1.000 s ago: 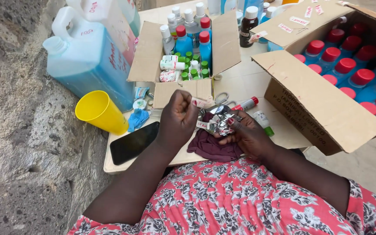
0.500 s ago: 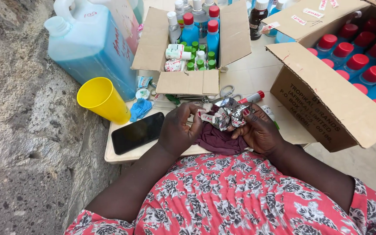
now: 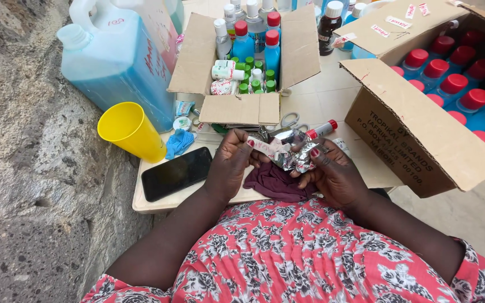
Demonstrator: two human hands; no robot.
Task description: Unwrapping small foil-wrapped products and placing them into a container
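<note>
While both hands gripped it above the table (image 3: pixel 158 205), the left hand (image 3: pixel 232 165) pinched a label strip (image 3: pixel 268 148) on the crumpled foil bundle (image 3: pixel 290 154) cradled by the right hand (image 3: pixel 332 171); peeling it seemingly demanded a steady pull.

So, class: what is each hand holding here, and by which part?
The left hand pinches one end of a small white strip. The right hand grips a crumpled silvery foil bundle from its right side.
</note>
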